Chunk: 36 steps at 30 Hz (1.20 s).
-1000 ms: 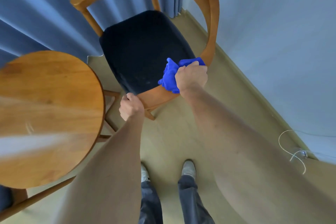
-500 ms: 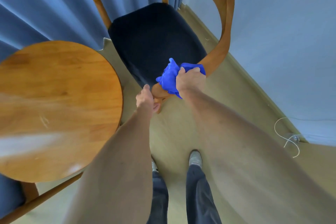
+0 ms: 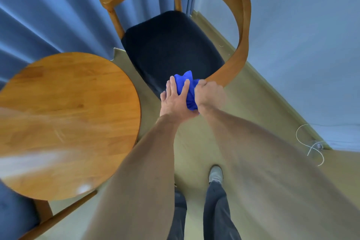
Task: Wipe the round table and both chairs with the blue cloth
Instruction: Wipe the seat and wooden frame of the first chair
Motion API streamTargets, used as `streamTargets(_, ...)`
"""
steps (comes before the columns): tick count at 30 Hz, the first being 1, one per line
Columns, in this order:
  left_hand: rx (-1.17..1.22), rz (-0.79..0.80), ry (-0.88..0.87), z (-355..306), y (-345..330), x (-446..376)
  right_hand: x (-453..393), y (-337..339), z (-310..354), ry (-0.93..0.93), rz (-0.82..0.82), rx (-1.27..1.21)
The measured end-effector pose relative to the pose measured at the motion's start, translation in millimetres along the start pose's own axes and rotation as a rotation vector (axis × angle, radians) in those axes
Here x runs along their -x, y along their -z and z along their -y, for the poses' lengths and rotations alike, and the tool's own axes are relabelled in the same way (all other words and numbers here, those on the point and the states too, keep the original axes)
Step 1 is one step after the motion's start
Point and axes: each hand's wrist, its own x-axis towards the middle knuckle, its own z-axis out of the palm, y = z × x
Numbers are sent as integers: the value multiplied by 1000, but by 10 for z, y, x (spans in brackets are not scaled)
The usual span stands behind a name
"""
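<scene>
Blue cloth (image 3: 188, 91) bunched between both hands at the near end of the chair (image 3: 240, 31) armrest, over the front edge of the dark seat (image 3: 169, 48). Left hand (image 3: 175, 99) laid against the cloth's left side, fingers (image 3: 171, 86) straight and slightly spread, tips pointing up toward the seat, cloth showing between and beyond them. Right hand (image 3: 209, 94) curled over the cloth's right side, knuckles up, gripping it against the wooden arm end; fingertips hidden under the fold, so cannot tell how far they wrap. Peaks of cloth poking up past the left fingertips, a lower lobe hanging beneath both palms near the wrists.

Head view only: round table (image 3: 64, 115) at left, wooden top, near the chair but apart from it, its edge just left of the left forearm. Curved wooden backrest arching round the seat from far left to near right. Blue curtain (image 3: 48, 15) behind chair and table, pale wall (image 3: 302, 35) at right. Second chair's (image 3: 17, 218) blue seat and wooden frame at lower left under the table edge. Two feet in grey shoes (image 3: 215, 173) on the beige floor (image 3: 259, 107) below the arms. White cord (image 3: 309, 146) looped on the floor by the wall at right
</scene>
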Motion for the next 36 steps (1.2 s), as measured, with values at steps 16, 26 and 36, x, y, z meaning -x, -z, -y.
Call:
streamTargets(16,-281,-231,118,-176,-345,56,-393,-163,-854,-200,-201,-130)
streamTargets(26,-422,-318,156,-765,-642,-326,-1211,126,-1391,-328,-160,-200)
streamTargets(36,-292,-299,279,-1955,-815,-1242,-2326,425,-1700,-162,-29,-262)
